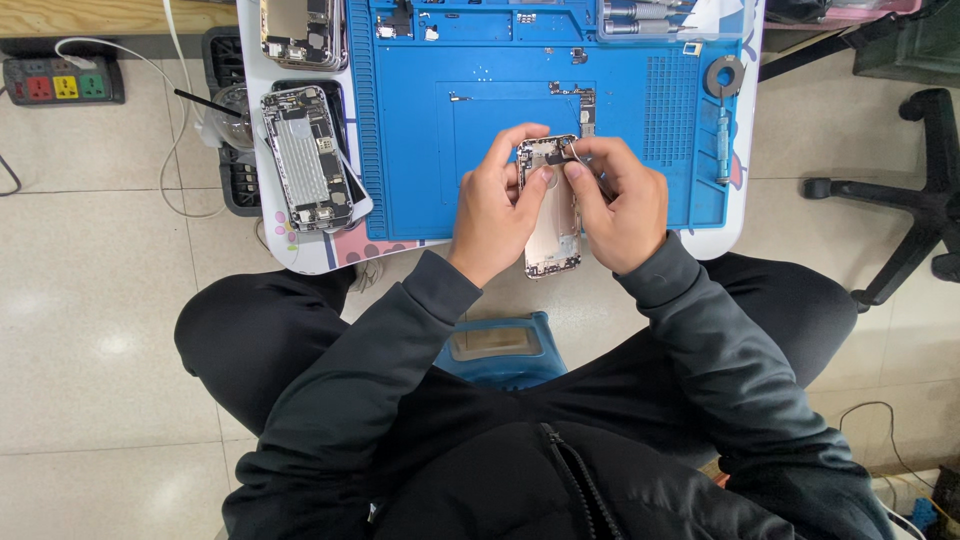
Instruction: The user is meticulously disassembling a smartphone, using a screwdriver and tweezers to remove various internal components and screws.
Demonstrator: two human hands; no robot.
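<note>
An opened rose-gold phone housing [552, 235] is held between both hands over the front edge of the blue repair mat [430, 180]. My left hand [497, 205] grips its left side, thumb pressed on the upper inside. My right hand [617, 205] grips the right side, its fingers pinching a small dark part near the top of the housing, and it holds a thin metal tool [588, 170]. A small circuit board [585, 105] lies on the mat just beyond the hands.
Two opened phones [305, 155] [300, 30] lie on the white table's left side. A tape roll [724, 77] and a screwdriver [722, 145] sit at the mat's right. A power strip [62, 82] lies on the floor at left, an office chair base [900, 200] at right.
</note>
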